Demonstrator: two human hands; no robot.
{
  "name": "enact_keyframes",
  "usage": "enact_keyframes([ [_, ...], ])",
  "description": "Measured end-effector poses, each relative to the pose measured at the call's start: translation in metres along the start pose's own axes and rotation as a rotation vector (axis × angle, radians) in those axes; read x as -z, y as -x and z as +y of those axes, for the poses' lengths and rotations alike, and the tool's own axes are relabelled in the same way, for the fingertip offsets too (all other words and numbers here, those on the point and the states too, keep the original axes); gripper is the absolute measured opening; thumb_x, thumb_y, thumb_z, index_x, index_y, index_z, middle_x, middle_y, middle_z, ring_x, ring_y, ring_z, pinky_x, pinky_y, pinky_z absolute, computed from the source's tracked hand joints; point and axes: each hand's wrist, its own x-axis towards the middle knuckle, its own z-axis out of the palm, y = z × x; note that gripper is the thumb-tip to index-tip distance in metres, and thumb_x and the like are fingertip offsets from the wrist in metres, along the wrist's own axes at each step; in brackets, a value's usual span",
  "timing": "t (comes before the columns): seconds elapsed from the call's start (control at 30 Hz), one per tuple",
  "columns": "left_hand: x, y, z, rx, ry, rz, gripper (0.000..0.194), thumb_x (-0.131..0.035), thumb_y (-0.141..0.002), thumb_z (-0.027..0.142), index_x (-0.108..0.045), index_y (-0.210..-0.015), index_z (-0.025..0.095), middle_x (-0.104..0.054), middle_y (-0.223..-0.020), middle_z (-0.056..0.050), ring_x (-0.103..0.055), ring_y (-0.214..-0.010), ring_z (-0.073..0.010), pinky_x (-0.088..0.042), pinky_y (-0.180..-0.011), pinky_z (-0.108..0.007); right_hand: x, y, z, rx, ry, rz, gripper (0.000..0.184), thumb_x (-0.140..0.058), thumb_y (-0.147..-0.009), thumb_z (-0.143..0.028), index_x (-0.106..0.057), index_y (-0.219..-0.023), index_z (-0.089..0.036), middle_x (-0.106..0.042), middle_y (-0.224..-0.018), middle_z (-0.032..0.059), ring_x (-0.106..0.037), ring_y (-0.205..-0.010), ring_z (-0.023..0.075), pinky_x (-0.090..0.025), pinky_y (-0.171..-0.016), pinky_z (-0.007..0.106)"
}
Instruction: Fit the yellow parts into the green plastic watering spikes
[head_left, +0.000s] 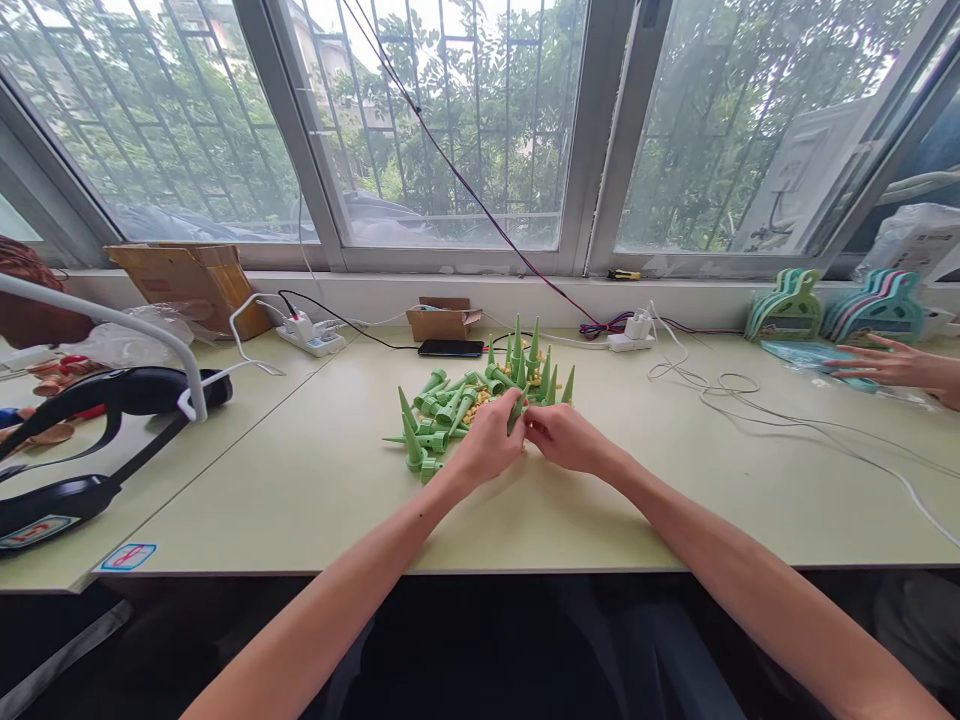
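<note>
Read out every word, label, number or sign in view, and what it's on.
No text reads clearly.
Blue-bordered sticker on the table: pink mark, unclear.
Sticker on the black device: red mark, blurred.
White package, far right: print too small.
Green handled stack, blue handled stack: any print too small.

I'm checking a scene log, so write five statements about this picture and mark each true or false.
1. The left hand holds a green spike, with the right hand close beside it. True.
2. The black phone lies between the two hands. False: it lies beyond the green pieces, apart from both hands.
3. Small yellow bits lie among the green pieces. True.
4. The cardboard box behind the phone is sealed shut. False: its flaps stand open.
5. Another person's hand shows at the picture's right side. True.
</note>
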Motion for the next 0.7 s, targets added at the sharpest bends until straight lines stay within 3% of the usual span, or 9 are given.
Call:
enact_keyframes([
  [0.7, -0.0006, 0.0006, -0.0006, -0.011, 0.001, 0.006, 0.007, -0.045, -0.083, 0.015, -0.049, -0.087, 0.019, -0.053, -0.069, 0.001, -0.043, -0.061, -0.0119, -0.036, -0.06, -0.024, -0.0013, 0.0001, 0.002, -0.006, 0.006, -0.002, 0.02, -0.043, -0.087, -0.014, -0.047, -0.067, -0.017, -0.055, -0.063, -0.0004, -0.038, -0.053, 0.0084, -0.027, -0.054, 0.021],
])
